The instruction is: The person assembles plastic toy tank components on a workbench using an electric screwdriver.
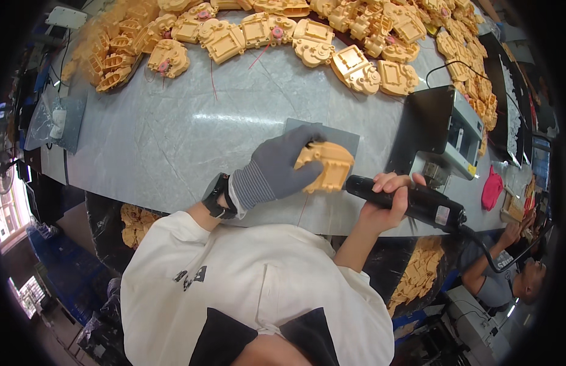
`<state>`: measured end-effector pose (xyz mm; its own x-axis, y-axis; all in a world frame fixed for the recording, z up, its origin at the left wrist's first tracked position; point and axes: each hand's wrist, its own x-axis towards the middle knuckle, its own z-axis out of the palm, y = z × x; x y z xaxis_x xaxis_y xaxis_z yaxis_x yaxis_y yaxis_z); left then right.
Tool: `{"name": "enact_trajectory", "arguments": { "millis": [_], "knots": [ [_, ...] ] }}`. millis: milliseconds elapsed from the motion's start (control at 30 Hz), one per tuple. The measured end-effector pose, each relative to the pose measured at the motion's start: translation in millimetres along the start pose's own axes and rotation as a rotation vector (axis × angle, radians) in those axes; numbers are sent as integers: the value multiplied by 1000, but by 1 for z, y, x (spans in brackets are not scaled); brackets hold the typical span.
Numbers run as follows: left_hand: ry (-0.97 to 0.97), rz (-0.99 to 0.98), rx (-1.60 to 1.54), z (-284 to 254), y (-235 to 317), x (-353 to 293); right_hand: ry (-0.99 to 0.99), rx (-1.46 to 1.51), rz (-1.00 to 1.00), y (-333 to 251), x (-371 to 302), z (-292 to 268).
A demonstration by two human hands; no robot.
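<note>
Between the gloved thumb and fingers of the left hand, a yellow plastic part is held above the table. The left fingers are narrowed to the thickness of the part, with the thumb across its near face. The bare fingers of the right hand wrap around a black hand tool. The tool's nose points left and lies at the lower right edge of the part; whether the two touch cannot be told.

Beyond the left fingertips, a dark flat plate lies on the table. Beyond the right fingers stands a black box. Behind the right hand, a black cable leads away from the tool. Just below the left fingers, a thin red wire is visible; its attachment is unclear.

Possible faults, by judgement:
- Slipping or turning of the part: likely if the tool pushes sideways, as only the left hand appears to support it.
- Injury to the left thumb: possible if the nose skids across the face.
- Snagged wire: possible if the tool dips below the part.
- Pulled aim: possible if the cable drags on the right wrist.
</note>
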<state>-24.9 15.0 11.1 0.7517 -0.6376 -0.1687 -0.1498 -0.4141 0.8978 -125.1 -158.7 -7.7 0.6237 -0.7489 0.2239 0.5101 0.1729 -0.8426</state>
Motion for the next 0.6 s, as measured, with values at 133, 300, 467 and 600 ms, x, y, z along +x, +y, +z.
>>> {"name": "enact_trajectory", "arguments": {
  "millis": [133,300,467,600],
  "knots": [
    [106,51,142,11,-4,7,-34,-20,13,2,-1,-4],
    [-20,-76,486,1,21,13,-36,-25,20,2,0,-3],
    [-32,121,662,-1,9,26,-30,-32,31,1,1,-1],
    [94,340,674,7,-9,26,-15,-35,40,0,0,-1]
  ]
}}
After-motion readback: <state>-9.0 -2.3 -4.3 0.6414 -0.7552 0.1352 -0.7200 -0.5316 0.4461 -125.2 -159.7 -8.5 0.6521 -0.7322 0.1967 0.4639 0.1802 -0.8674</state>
